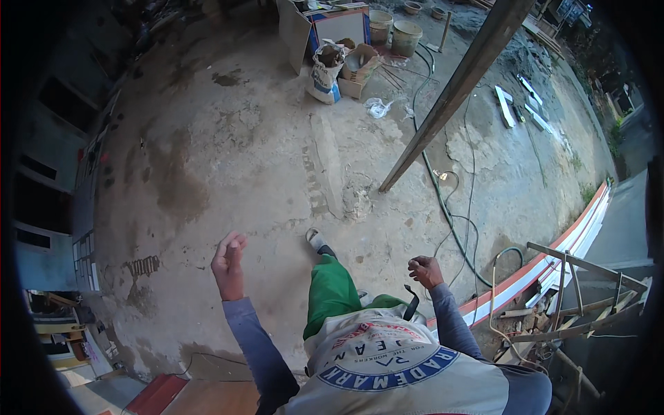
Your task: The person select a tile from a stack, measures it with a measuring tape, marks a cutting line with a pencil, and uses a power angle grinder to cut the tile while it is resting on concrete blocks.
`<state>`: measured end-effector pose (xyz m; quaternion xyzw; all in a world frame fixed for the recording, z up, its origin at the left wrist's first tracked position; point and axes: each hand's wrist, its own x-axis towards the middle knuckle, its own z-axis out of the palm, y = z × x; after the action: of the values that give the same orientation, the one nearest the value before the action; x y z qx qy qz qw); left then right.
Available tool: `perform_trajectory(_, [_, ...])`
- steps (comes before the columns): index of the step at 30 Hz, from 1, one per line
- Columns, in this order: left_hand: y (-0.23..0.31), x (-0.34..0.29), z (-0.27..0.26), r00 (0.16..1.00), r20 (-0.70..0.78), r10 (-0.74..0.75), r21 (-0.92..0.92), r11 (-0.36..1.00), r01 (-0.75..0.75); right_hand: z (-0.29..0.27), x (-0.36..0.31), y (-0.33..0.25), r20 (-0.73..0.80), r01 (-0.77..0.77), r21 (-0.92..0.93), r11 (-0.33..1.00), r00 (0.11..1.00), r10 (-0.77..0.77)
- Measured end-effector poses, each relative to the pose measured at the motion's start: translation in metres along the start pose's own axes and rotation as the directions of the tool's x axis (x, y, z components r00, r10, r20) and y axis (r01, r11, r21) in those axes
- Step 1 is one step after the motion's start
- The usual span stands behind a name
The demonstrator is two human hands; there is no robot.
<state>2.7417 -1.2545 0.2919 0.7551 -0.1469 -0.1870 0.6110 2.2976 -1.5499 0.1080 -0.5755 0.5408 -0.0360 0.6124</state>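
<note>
As I inspect remotely through the head camera, I record both of the wearer's hands held out over stained concrete ground (256, 173). The left hand (229, 257) stands away from the body, its fingers loosely bent and not closed into a fist. The right hand (427, 272) is curled inward; I cannot tell whether it grips anything. Nearest to that hand I note a curved black strip (413, 301) at the waist, beside the green trousers (328, 287). One shod foot (317, 240) is placed forward.

On the right, I find a green hose (440, 196) running along the ground, near the base of a post (456, 97). Farther ahead, a white sack (324, 79) stands beside an open cardboard box (354, 87), with two buckets (407, 41) behind. White pieces (504, 107) lie beyond the post. A long red-and-white length (546, 271) curves along the right side.
</note>
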Motion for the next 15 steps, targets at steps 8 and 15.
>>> perform_trajectory(8, [0.231, 0.255, -0.04, 0.443, -0.028, 0.896, 0.063, 0.443, -0.894, 0.047, 0.174, 0.008, -0.069, -0.119, -0.443, 0.889, 0.993, 0.099])
perform_trajectory(15, [0.322, 0.432, -0.074, 0.076, 0.271, 0.96, 0.236, 0.01, -0.972, 0.151, 0.215, -0.104, -0.241, -0.577, -0.177, 0.798, 0.811, 0.533])
